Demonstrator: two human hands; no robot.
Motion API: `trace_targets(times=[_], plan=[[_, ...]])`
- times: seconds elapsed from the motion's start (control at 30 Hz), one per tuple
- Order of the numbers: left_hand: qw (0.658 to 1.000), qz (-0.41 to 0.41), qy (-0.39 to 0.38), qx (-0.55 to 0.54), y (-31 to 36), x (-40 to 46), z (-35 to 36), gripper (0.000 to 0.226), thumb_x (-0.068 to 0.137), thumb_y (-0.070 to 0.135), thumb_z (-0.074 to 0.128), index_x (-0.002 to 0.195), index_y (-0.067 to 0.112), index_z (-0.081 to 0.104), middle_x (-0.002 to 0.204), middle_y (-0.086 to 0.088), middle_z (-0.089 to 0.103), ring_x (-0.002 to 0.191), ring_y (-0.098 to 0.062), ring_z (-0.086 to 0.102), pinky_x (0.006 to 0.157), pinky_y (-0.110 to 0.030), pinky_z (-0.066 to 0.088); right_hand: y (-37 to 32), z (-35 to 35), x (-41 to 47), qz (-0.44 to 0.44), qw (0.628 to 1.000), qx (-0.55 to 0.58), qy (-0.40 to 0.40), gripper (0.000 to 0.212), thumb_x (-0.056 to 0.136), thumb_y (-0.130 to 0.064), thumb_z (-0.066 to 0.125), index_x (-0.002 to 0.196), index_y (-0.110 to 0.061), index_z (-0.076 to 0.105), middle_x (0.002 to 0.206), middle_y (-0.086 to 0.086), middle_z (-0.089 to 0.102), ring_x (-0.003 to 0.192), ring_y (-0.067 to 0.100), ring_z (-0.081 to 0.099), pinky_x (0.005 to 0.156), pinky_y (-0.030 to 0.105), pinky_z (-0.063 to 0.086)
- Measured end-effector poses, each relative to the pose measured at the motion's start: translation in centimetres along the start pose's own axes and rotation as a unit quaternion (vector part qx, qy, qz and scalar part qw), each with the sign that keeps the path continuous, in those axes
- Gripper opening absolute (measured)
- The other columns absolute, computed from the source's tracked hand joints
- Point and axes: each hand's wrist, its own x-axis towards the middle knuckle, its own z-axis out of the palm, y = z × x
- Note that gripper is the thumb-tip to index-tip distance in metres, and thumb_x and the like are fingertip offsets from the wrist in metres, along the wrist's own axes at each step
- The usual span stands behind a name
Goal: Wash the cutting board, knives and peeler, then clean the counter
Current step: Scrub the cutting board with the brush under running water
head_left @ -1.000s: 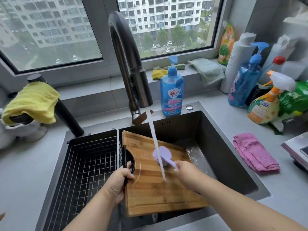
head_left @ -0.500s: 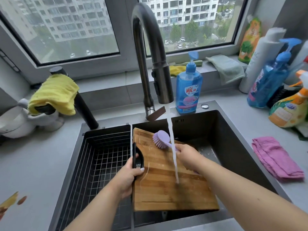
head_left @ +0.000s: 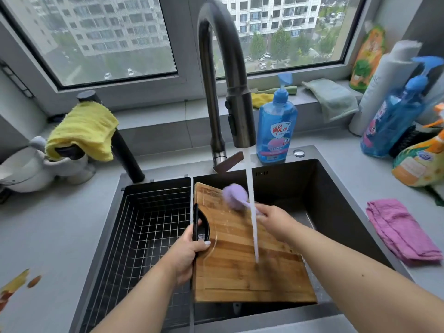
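My brush has slid up from the middle of the board to its far end, so scrubbing is nearly done; my right hand pinches the brush, my left hand grips the handle hole; the board lies in the sink, long way pointing away from me.

A yellow cloth drapes over a black handle left of the sink; a blue soap bottle stands behind the basin, a pink cloth lies right, spray bottles beyond it
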Motion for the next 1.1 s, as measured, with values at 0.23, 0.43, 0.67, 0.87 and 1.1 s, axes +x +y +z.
trace_targets(times=[0.23, 0.43, 0.67, 0.87, 1.1], plan=[[1.0, 0.001, -0.011, -0.001, -0.1, 0.1, -0.1, 0.05, 0.093, -0.009, 0.047, 0.124, 0.031, 0.048, 0.107, -0.03, 0.066, 0.082, -0.034, 0.068, 0.073, -0.045, 0.059, 3.5, 1.2, -2.1, 0.043, 0.999, 0.004, 0.002, 0.039, 0.099, -0.024, 0.046, 0.136, -0.035, 0.051, 0.122, -0.004, 0.062, 0.103, 0.015, 0.057, 0.082, 0.028, 0.047], [1.0, 0.002, -0.01, 0.003, -0.2, 0.2, -0.2, 0.054, 0.092, -0.009, 0.048, 0.128, 0.031, 0.045, 0.111, -0.032, 0.065, 0.088, -0.037, 0.066, 0.083, -0.051, 0.055, 7.1, 0.6, -1.9, 0.132, 0.989, -0.058, 0.037, 0.031, 0.099, -0.017, 0.041, 0.124, -0.019, 0.06, 0.094, 0.002, 0.059, 0.083, 0.021, 0.054, 0.068, 0.027, 0.039], [1.0, 0.007, -0.004, -0.001, -0.3, 0.3, 0.0, 0.054, 0.091, -0.011, 0.048, 0.126, 0.031, 0.047, 0.11, -0.032, 0.065, 0.084, -0.035, 0.066, 0.078, -0.049, 0.056, 6.7, 0.6, -3.0, 0.141, 0.988, -0.064, 0.019, 0.036, 0.099, -0.014, 0.041, 0.131, -0.019, 0.055, 0.114, 0.007, 0.062, 0.098, 0.024, 0.06, 0.07, 0.025, 0.039], [1.0, 0.009, -0.007, -0.002, -0.4, 0.4, 0.0, 0.051, 0.091, -0.01, 0.047, 0.117, 0.033, 0.05, 0.111, -0.032, 0.065, 0.085, -0.036, 0.066, 0.079, -0.05, 0.055, 4.8, 2.2, -5.8, 0.088, 0.991, -0.098, -0.008, 0.031, 0.097, -0.021, 0.042, 0.125, -0.02, 0.056, 0.109, 0.008, 0.066, 0.094, 0.027, 0.066, 0.073, 0.032, 0.052], [1.0, 0.006, 0.001, 0.002, -0.5, 0.6, -0.2, 0.051, 0.091, -0.009, 0.049, 0.119, 0.035, 0.048, 0.107, -0.03, 0.067, 0.082, -0.035, 0.067, 0.08, -0.051, 0.055, 3.4, 0.8, -8.0, 0.119, 0.96, -0.233, -0.098, 0.039, 0.1, -0.021, 0.043, 0.138, -0.013, 0.045, 0.127, 0.008, 0.057, 0.106, 0.023, 0.057, 0.07, 0.024, 0.043]])
